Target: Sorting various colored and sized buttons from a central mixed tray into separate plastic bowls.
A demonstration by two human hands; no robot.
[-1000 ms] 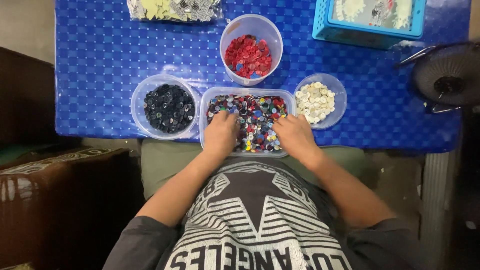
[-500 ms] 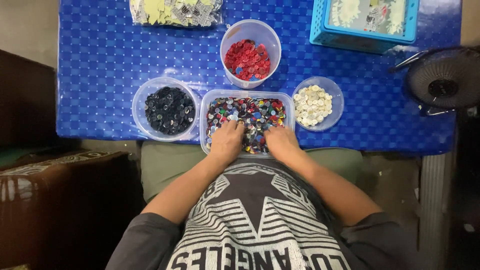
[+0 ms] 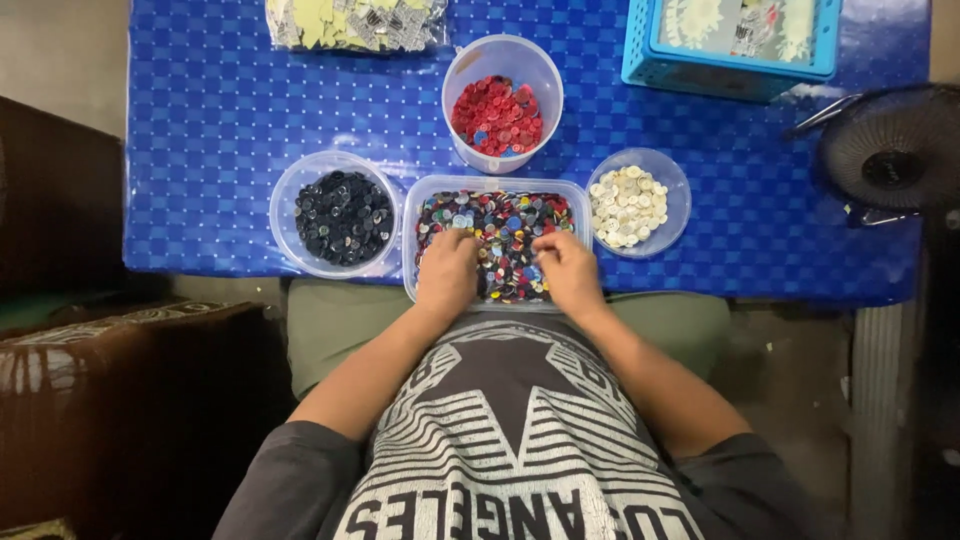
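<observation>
A clear rectangular tub [image 3: 497,185] full of mixed coloured buttons sits at the near edge of the blue table [image 3: 200,150]. My left hand [image 3: 447,272] rests palm down in its left half, fingers on the buttons. My right hand [image 3: 568,270] lies in its right half with the fingertips pinched together on the buttons; whether one is held I cannot tell. Round the tub stand a clear bowl of dark buttons [image 3: 342,215] on the left, a cup of red buttons [image 3: 498,115] behind, and a bowl of white buttons [image 3: 630,205] on the right.
A plastic bag of pale pieces [image 3: 350,22] lies at the table's far edge. A blue basket [image 3: 730,45] stands far right. A black fan [image 3: 890,155] sits by the right edge. A brown seat [image 3: 110,390] is at my left.
Both hands have slid a little within the mixed tub, the right one drawing inward and pinching its fingers. The camera view has shifted slightly.
</observation>
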